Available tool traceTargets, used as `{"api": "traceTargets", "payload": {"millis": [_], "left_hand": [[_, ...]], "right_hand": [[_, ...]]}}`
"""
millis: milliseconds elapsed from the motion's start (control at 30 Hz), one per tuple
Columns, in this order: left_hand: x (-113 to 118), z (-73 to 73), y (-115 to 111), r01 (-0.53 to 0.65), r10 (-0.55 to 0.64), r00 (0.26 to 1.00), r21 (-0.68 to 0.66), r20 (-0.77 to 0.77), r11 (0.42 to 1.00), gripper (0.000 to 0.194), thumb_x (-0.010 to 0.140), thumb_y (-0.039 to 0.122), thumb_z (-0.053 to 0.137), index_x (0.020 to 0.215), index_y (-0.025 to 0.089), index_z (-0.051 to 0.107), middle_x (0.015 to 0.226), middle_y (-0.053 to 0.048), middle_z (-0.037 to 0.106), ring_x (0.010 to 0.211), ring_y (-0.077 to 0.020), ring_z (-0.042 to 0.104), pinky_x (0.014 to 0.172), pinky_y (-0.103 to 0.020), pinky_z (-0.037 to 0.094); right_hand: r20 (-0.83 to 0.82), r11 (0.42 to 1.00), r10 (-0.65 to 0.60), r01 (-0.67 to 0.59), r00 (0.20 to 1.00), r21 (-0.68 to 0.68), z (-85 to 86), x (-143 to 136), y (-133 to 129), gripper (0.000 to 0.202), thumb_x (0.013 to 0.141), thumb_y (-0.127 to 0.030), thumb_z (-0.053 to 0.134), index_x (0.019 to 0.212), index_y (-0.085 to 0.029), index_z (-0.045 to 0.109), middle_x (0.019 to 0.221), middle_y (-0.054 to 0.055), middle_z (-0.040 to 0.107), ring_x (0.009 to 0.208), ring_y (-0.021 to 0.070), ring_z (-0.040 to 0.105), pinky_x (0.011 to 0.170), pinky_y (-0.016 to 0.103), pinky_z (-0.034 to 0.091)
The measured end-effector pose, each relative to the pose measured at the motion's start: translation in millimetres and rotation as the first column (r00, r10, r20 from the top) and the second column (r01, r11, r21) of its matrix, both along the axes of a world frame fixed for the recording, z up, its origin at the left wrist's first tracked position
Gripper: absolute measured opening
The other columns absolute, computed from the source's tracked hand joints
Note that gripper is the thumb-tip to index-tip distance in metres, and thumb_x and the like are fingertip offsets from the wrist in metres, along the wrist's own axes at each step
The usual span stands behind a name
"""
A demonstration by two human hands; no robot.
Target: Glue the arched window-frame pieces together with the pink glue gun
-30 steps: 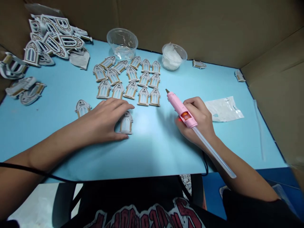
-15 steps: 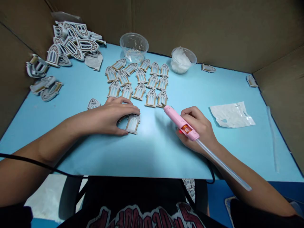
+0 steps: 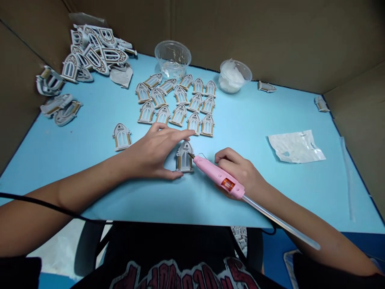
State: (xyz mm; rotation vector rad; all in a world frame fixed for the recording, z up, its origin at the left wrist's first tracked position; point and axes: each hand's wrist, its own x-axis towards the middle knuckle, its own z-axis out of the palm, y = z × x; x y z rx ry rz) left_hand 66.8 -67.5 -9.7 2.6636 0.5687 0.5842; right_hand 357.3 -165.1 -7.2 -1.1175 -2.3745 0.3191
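Observation:
A small arched window piece lies upright-facing on the blue table in front of me. My left hand reaches around it, the thumb at its lower left corner and the fingers spread above its top. My right hand is wrapped round a pink glue gun with a clear glue stick out of its back end. The gun's metal tip is over the upper right part of the piece. Another window piece lies left of my left wrist. Behind my left hand stand rows of similar pieces lying flat.
Larger arched frames are heaped at the back left. Two clear tubs stand at the back, one with white bits. A plastic bag and a clear stick lie at right. A black cable crosses my left arm.
My left hand and the window piece by it have moved right. The glue gun in my right hand has come down and left, its tip now over that piece. The piece at left is uncovered.

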Motion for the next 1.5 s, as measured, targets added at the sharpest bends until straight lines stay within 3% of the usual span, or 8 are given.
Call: {"api": "traceTargets", "payload": {"millis": [200,567,767,1167,1500], "left_hand": [[0.6,5.2,-5.6,0.008,-0.008,1.000,0.034,0.006,0.999,0.094,0.088,0.052,0.082,0.160,0.028,0.027,0.139,-0.014,0.069,0.130,-0.0336,0.065,0.114,-0.053,0.036],[3.2,5.3,-4.8,0.034,-0.038,0.998,0.081,0.055,0.996,0.094,0.089,0.052,0.082,0.161,0.029,0.026,0.138,-0.012,0.071,0.126,-0.0318,0.067,0.111,-0.051,0.040],[3.2,7.0,-8.7,-0.012,0.011,1.000,0.061,0.015,0.998,0.090,0.089,0.054,0.081,0.158,0.029,0.030,0.137,-0.013,0.071,0.127,-0.0334,0.067,0.114,-0.054,0.038],[5.0,4.0,-4.4,0.041,-0.057,0.993,0.155,0.100,0.987,0.093,0.086,0.050,0.085,0.159,0.024,0.034,0.135,-0.014,0.073,0.121,-0.0339,0.072,0.108,-0.052,0.044],[5.3,0.9,-3.2,0.015,-0.038,0.992,0.186,0.120,0.982,0.091,0.082,0.050,0.089,0.154,0.022,0.040,0.137,-0.016,0.072,0.122,-0.0344,0.072,0.107,-0.051,0.046]], "right_hand": [[0.054,1.000,-0.010,0.010,0.999,-0.010,5.0,-3.8,-5.1,0.019,0.096,-0.010,0.047,0.082,-0.021,0.052,0.096,0.008,0.061,0.068,0.0126,0.058,0.053,0.025,0.049],[0.179,0.967,-0.042,-0.005,0.983,0.254,7.7,-8.4,-9.1,0.027,0.097,-0.003,0.043,0.078,-0.020,0.052,0.088,0.007,0.059,0.065,0.0109,0.050,0.049,0.023,0.042],[0.188,0.967,-0.049,0.000,0.981,0.255,7.6,-9.0,-9.3,0.029,0.098,-0.002,0.042,0.078,-0.020,0.052,0.088,0.007,0.059,0.066,0.0117,0.048,0.050,0.024,0.042],[0.212,0.962,-0.056,-0.005,0.976,0.274,10.6,-8.9,-9.7,0.032,0.095,0.000,0.043,0.072,-0.018,0.056,0.080,0.007,0.057,0.065,0.0134,0.049,0.049,0.026,0.039],[0.210,0.964,-0.066,0.007,0.975,0.266,11.3,-9.3,-9.2,0.034,0.095,0.000,0.042,0.071,-0.017,0.057,0.080,0.006,0.056,0.063,0.0129,0.046,0.049,0.025,0.038]]}}
